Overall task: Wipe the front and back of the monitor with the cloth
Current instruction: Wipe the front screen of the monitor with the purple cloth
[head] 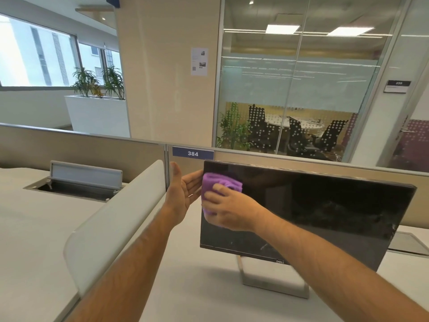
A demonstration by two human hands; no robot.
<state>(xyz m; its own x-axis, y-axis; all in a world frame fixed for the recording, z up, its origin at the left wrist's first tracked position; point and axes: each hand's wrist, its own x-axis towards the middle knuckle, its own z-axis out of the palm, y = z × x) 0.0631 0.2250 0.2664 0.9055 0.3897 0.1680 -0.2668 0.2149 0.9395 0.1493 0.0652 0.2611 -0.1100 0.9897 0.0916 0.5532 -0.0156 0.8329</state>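
A black flat monitor (320, 212) stands on a silver stand (274, 282) on the white desk, its dark screen facing me and turned a little to the left. My right hand (228, 211) presses a folded purple cloth (217, 185) against the screen's upper left corner, fingers curled over the cloth. My left hand (183, 190) is at the monitor's left edge, palm open toward the screen side, straight fingertips reaching behind that edge. The back of the monitor is hidden.
A curved white divider panel (116, 226) runs along the desk left of my left arm. Behind the monitor is a beige partition wall (92, 147) with a blue "384" label (192, 154). An open cable hatch (76, 182) lies in the left desk.
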